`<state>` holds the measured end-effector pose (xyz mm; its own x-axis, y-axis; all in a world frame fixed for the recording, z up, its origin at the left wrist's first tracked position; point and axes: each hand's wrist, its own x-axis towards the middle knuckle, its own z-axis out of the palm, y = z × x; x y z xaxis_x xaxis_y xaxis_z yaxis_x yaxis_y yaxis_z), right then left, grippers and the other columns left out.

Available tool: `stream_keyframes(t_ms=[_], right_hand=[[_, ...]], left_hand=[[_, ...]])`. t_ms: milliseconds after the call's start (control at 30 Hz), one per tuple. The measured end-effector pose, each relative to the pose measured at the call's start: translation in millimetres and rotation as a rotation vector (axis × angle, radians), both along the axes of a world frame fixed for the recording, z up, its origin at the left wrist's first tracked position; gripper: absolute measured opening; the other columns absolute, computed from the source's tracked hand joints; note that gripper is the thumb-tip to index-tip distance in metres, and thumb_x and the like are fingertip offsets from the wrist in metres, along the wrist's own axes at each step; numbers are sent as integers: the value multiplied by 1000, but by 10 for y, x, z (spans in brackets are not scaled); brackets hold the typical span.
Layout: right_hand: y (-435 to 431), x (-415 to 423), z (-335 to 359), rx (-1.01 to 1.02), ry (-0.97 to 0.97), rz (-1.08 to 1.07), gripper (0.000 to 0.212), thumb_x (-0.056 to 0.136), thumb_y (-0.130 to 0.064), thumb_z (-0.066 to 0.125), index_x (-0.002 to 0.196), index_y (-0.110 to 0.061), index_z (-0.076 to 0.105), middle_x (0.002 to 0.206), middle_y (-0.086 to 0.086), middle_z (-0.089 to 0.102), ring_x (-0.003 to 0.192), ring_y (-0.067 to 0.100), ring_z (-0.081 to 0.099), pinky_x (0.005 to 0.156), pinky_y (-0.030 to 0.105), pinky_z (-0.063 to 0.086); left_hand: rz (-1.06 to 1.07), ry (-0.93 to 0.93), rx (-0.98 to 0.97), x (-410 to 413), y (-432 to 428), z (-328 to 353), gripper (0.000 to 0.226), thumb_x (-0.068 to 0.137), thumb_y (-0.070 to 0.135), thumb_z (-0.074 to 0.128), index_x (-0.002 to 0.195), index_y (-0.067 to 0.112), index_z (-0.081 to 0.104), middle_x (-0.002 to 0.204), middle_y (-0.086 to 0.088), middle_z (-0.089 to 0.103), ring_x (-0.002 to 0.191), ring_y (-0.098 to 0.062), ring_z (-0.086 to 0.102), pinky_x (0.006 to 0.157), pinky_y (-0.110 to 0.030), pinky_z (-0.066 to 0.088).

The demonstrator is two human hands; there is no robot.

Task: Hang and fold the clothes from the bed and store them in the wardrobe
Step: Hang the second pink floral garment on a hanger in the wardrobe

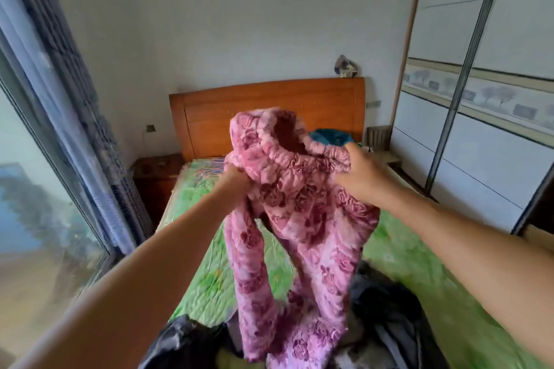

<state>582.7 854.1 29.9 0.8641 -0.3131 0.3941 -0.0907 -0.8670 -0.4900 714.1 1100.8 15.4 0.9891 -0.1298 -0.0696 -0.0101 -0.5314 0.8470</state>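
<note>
I hold up a pair of pink quilted trousers (302,219) with a purple rose print above the bed (198,272). My left hand (235,181) grips the elastic waistband at its left side. My right hand (358,177) grips the waistband at its right side. The waist opening gapes upward and the two legs hang down, their ends reaching the pile of dark clothes (386,317) on the bed's near end. A second dark garment (186,344) lies at the bed's near left. The wardrobe (485,117) with white sliding doors stands along the right wall.
The bed has a green floral cover and an orange wooden headboard (269,111). A teal item (329,136) lies near the headboard. A dark bedside cabinet (156,177) stands at the left, beside a curtain and a big window (36,189). A small stool (379,141) sits at the right.
</note>
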Motion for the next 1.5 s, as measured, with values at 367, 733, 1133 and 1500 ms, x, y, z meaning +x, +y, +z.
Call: stream_keyframes(t_ms=[367,733,1133,1500], right_hand=[[-88,-38,648,-327,137,16,17,85,-20,65,96,-18,54,82,0,55,75,23,59,56,31,41],[-605,-650,792,-291,230,-91,46,77,-28,79,114,-26,52,80,-1,56,68,16,54,56,32,44],[-2101,-2455,2161,-603,288,-515,31,89,-34,63,101,-18,40,86,9,55,69,24,49,61,36,45],[-3393,-5070,2771,-462,13,-612,43,82,-33,76,108,-38,42,86,8,62,73,23,59,66,39,50]], left_hand=[[-40,-442,-205,-189,97,-184,76,85,-1,54,149,30,27,140,-6,36,128,-25,41,106,-47,43],[-868,-564,642,-304,-724,243,44,80,46,79,114,20,69,122,-5,58,93,-16,61,78,-30,58],[-871,-1065,396,-1076,-2270,2551,59,79,57,75,127,25,62,106,-7,65,90,-22,57,76,-30,40],[-890,-1096,273,-2812,-4053,3277,79,75,60,76,139,17,57,133,-12,61,119,-34,57,96,-40,42]])
